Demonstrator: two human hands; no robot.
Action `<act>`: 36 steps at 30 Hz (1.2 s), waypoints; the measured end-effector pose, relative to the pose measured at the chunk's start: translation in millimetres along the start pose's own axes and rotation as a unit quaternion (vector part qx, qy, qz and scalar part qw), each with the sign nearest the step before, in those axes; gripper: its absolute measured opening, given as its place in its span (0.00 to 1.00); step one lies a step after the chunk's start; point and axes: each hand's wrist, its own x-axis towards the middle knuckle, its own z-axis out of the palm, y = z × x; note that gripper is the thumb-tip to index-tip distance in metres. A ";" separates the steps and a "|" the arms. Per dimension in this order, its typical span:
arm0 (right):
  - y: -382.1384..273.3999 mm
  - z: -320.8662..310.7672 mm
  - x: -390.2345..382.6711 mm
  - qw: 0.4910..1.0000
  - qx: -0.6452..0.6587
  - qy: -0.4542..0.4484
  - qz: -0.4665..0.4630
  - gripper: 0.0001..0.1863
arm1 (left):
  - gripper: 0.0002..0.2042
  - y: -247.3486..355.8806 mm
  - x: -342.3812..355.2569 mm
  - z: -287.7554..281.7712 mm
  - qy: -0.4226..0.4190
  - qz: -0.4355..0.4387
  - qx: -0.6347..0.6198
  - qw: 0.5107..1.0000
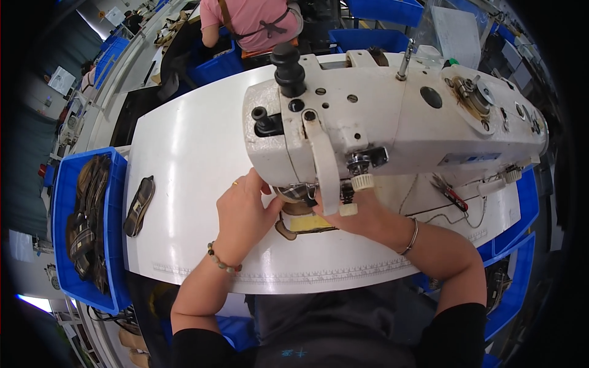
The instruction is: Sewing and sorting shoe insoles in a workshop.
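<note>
Two hands press on one small piece of shoe upper (305, 224), tan with a dark edge, lying flat on the white bench (184, 153) right under the head of the sewing machine (392, 122). The left hand (244, 216) lies palm down with fingers bent, its fingertips on the piece's left end; it wears one ring and one beaded bracelet. The right hand (356, 216) reaches in from the right under the machine's head, one metal bangle at the wrist; its fingers are mostly hidden by the machine, so I cannot tell how far they curl, only that they rest on the piece. Right of the machine's needle lies one pair of red-handled snips (451, 195) beside loose thread. Left of the machine, well apart, one dark plaid upper (139, 205) lies on the bench, and beyond the bench edge one blue bin (113, 245) holds a stack of similar uppers. Behind the machine, a person in a pink shirt (248, 18) sits among more blue bins.
</note>
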 end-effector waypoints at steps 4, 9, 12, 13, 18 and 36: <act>-1.6 -2.0 2.9 0.989 0.069 0.121 -0.038 0.04 | 0.19 0.3 -4.5 1.3 0.066 0.101 -0.016 0.993; -2.4 -0.1 4.8 0.989 0.026 0.132 -0.053 0.05 | 0.22 -2.4 2.4 -0.2 0.032 0.174 -0.151 0.973; -3.1 2.7 3.2 0.988 0.017 0.145 -0.051 0.05 | 0.21 -0.5 3.1 -4.1 -0.036 0.174 -0.217 0.960; -3.3 3.2 2.6 0.987 0.015 0.150 -0.048 0.05 | 0.20 0.3 2.6 -6.1 -0.078 0.132 -0.183 0.971; -5.5 1.1 0.5 0.991 -0.011 0.122 -0.062 0.04 | 0.16 10.2 -6.0 -10.3 -0.102 0.111 -0.026 0.988; -6.2 -1.8 -4.9 0.985 -0.093 0.090 -0.117 0.04 | 0.12 -3.0 6.2 18.1 -0.019 0.248 -0.121 0.961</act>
